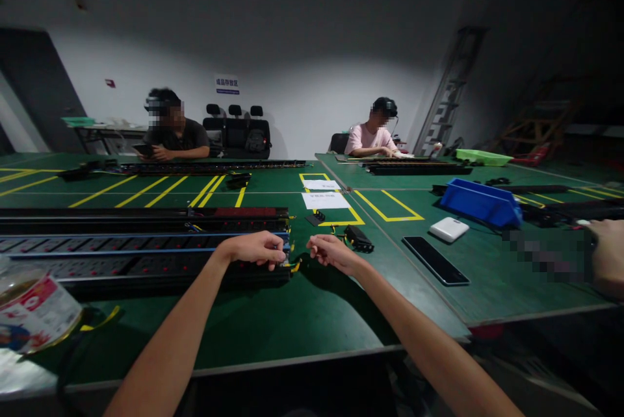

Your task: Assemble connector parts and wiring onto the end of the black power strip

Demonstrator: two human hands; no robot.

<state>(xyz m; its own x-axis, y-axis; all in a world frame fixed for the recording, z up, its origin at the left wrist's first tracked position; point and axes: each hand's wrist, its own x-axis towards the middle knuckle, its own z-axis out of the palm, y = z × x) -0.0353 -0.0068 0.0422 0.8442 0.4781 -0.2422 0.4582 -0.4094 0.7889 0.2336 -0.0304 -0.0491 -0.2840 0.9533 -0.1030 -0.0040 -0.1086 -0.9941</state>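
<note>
Long black power strips (pixel 160 266) with rows of sockets and red marks lie side by side on the green table in front of me, blue edging along some of them. My left hand (pixel 256 249) is over their right end, its fingers curled and pressed together; what they grip, if anything, is hidden. Just beneath its fingertips a short yellow-green wire (pixel 295 266) sticks out of the strip end. Across a small gap, my right hand (pixel 336 253) hovers above the table with thumb and fingers pinched. Anything between them is too small to name. A small black part with wires (pixel 359 238) lies behind it.
A phone (pixel 435 261), a white case (pixel 449 229) and a blue bin (pixel 480 202) are at right, near another person's hand (pixel 607 254). A jar (pixel 36 310) stands at front left. Paper sheets (pixel 325 200) lie ahead. Two people sit across the table.
</note>
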